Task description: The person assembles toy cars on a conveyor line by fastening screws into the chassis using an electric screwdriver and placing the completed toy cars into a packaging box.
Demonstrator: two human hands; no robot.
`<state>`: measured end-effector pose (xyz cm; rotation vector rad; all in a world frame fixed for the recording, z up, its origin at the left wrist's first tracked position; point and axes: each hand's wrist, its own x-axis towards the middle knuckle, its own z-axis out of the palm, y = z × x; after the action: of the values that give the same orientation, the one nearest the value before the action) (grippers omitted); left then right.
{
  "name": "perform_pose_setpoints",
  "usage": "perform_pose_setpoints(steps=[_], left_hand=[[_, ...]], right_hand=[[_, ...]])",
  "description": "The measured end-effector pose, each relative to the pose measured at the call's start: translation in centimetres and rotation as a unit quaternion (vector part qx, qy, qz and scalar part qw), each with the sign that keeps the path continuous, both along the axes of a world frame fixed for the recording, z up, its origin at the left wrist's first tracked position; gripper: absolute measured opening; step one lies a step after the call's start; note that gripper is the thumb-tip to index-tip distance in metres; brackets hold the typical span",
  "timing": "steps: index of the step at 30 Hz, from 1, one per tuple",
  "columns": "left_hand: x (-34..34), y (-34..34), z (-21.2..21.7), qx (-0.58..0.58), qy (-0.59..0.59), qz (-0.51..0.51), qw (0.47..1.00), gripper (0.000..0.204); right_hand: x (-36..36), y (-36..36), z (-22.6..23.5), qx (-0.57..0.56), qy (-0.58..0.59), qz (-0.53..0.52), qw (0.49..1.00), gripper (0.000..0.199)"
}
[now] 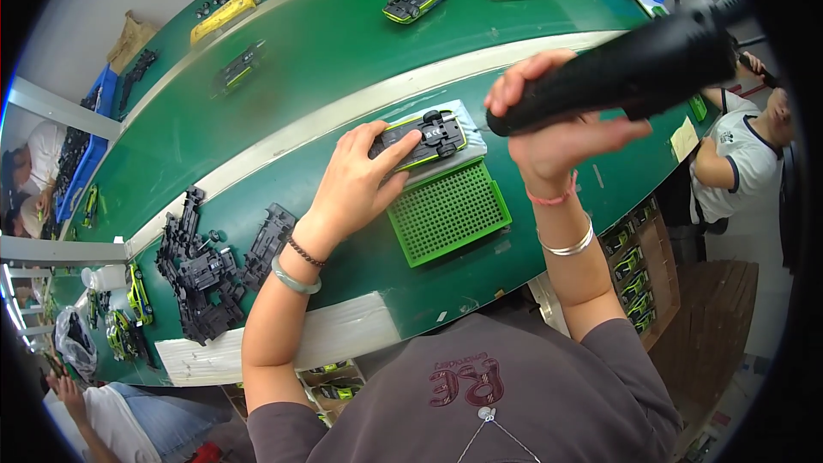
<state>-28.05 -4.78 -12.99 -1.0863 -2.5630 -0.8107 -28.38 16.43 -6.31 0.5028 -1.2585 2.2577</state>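
A toy car [440, 139] with a black underside and yellow-green edge lies upside down on a pale pad [472, 147]. My left hand [356, 176] holds its left end, thumb and fingers pressed on it. In my right hand [553, 137] is a black power screwdriver [621, 73], gripped around its body and tilted, with its narrow end toward the lower left, above and right of the car. The screwdriver's tip is hard to make out. Just below the pad sits a green perforated basket [450, 216].
Black plastic chassis parts [201, 270] are heaped left of my left forearm. Across a pale divider, more upturned cars [416, 0] lie on the green surface, near a yellow tray [223, 17]. A co-worker [741, 150] is at the right; boxes of cars [634, 279] stand below the table edge.
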Motion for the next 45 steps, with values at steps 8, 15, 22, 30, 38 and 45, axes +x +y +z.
perform_pose_setpoints(steps=[8, 15, 22, 30, 38, 45], left_hand=[[0.2, 0.0, 0.4, -0.004, 0.008, -0.001, 1.0, 0.053], [0.1, 0.0, 0.7, -0.014, -0.01, -0.007, 1.0, 0.051], [0.0, -0.2, 0.9, -0.017, -0.027, -0.008, 0.999, 0.051], [0.1, -0.1, 0.8, -0.008, -0.039, -0.015, 0.999, 0.05], [-0.1, -0.4, 0.3, 0.006, -0.042, -0.015, 0.999, 0.051], [-0.2, -0.4, 0.2, 0.008, -0.041, -0.014, 0.999, 0.052]], right_hand=[[-2.3, -1.1, -1.6, 0.08, -0.08, 0.003, 0.994, 0.103], [-2.8, -1.3, -2.6, 0.105, -0.075, 0.005, 0.992, 0.098], [-3.3, -2.1, -2.6, 0.16, -0.099, 0.003, 0.982, 0.092], [-3.1, -2.1, -3.0, 0.166, -0.117, 0.012, 0.979, 0.093], [-0.9, -1.2, -1.7, 0.083, -0.079, -0.019, 0.993, 0.104], [3.1, -0.5, -5.2, 0.004, -0.105, 0.015, 0.994, 0.105]])
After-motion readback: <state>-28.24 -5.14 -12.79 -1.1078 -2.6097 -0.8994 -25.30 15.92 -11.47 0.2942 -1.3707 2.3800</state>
